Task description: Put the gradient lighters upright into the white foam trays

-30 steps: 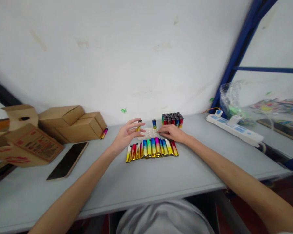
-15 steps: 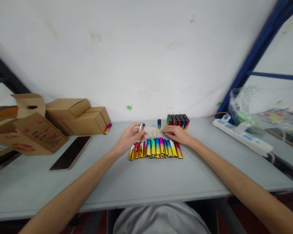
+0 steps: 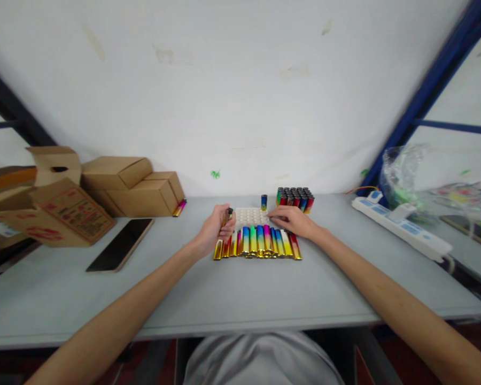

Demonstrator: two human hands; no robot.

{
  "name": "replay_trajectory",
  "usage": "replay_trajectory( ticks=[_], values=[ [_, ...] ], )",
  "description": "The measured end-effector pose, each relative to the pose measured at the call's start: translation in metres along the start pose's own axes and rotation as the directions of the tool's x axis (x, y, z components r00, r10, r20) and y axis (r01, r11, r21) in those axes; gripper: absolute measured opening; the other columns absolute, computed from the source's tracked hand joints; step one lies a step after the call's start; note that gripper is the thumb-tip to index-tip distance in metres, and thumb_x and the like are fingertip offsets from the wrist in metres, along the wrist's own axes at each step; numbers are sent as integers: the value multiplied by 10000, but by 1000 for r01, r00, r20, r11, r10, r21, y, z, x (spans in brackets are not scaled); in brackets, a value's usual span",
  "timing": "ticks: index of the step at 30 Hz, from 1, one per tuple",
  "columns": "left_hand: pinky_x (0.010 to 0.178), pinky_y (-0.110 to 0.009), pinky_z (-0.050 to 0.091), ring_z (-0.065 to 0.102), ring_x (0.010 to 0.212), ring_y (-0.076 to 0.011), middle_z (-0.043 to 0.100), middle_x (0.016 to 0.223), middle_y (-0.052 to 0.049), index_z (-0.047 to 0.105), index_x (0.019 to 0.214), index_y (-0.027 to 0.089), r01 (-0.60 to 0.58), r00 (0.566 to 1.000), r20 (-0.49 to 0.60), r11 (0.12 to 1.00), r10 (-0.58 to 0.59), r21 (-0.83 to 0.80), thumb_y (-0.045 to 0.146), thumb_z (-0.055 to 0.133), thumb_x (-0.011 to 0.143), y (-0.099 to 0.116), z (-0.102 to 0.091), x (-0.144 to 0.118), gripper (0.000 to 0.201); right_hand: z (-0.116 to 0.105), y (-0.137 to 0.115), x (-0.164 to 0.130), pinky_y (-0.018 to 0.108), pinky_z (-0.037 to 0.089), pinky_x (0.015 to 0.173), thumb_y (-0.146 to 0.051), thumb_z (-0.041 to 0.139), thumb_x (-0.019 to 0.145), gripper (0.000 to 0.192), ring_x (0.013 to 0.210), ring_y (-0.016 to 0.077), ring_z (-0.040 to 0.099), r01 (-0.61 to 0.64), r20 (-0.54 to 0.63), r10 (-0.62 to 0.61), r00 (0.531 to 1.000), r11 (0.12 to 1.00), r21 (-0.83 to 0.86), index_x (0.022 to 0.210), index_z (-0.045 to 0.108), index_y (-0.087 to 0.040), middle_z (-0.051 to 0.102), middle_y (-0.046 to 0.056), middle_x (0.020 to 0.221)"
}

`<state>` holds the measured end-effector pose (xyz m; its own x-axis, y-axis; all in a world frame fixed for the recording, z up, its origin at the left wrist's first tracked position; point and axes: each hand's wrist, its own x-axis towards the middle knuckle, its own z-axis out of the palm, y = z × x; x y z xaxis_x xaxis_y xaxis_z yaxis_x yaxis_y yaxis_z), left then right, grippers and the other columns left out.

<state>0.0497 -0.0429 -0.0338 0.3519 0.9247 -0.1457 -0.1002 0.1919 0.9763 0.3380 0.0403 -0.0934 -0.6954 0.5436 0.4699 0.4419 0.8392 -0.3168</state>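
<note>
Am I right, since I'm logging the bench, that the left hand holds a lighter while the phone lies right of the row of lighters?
Not quite. The left hand does hold a lighter, but the head view shows the phone lying left of the row of lighters, near the boxes.

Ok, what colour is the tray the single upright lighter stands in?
White tray, seen in the head view.

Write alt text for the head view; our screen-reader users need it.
A person's left hand grips a lighter beside a white tray, the right hand resting at its other side. Colourful lighters lie in a row on the grey table.
</note>
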Motion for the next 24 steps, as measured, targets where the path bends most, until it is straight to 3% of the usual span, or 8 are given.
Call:
replay_trajectory(
  ticks=[4,9,17,24],
  values=[
    [411,-189,113,118,455,-85,165,546,76,346,597,210,3,1000,-19,1000,-3,1,519,364,944,0,1,-1,465,-1,-2,1,383,551,961,-285,531,1027,282,1051,242,710,-4,3,4,1000,1000,0,1178,743,-177,761,109,1116],
    [413,-182,92,107,441,-59,161,533,95,344,607,213,-39,999,-33,999,40,11,666,532,875,0,3,-4,559,-2,-3,1,392,551,963,-280,526,1027,283,1054,244,710,-7,7,7,1000,1000,2,1176,744,-181,760,112,1120],
    [358,-194,174,193,365,-49,227,447,95,333,570,232,-111,978,-156,980,137,167,532,601,850,-9,7,-2,491,-2,-4,1,394,550,970,-266,533,1021,273,1061,238,709,-10,8,10,1000,1000,6,1181,743,-198,758,103,1129],
    [338,-190,196,246,349,-49,274,430,94,368,572,228,-131,966,-176,946,189,296,526,612,810,-14,5,0,453,-1,-4,1,394,547,968,-267,537,1021,271,1059,245,709,-16,6,16,1000,1000,-14,1177,740,-182,759,110,1128]
  ],
)
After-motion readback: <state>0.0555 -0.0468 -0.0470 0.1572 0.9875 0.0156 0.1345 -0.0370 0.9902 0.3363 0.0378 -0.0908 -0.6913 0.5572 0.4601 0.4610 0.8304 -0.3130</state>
